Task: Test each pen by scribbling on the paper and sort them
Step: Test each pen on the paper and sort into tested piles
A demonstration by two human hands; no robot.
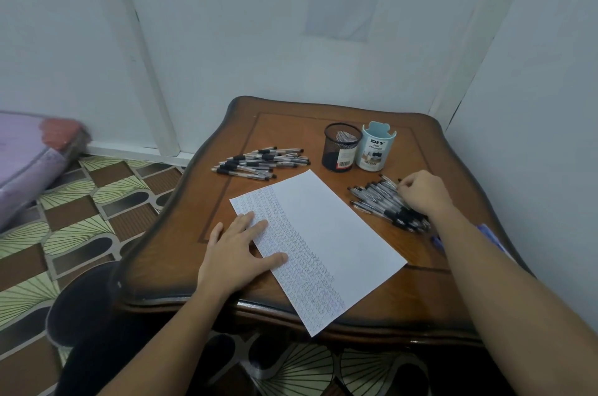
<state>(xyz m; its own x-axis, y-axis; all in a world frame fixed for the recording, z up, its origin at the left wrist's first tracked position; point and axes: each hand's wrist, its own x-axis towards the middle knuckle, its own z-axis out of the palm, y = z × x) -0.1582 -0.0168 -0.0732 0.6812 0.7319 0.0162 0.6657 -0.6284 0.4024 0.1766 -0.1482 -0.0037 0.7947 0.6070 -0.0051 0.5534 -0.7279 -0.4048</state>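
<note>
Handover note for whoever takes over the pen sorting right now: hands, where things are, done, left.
Left hand: open, flat on the paper, holding it down.
Right hand: fingers curled on the right pen pile; cannot tell if a pen is pinched yet.
Second pen pile lies beyond the paper's far left corner. Mesh cup and DIY cup stand at the back; no pens visible in them.
Done: scribbles fill the paper's left strip.
Left: pens lie in both piles; which pile is tested is not shown.
</note>
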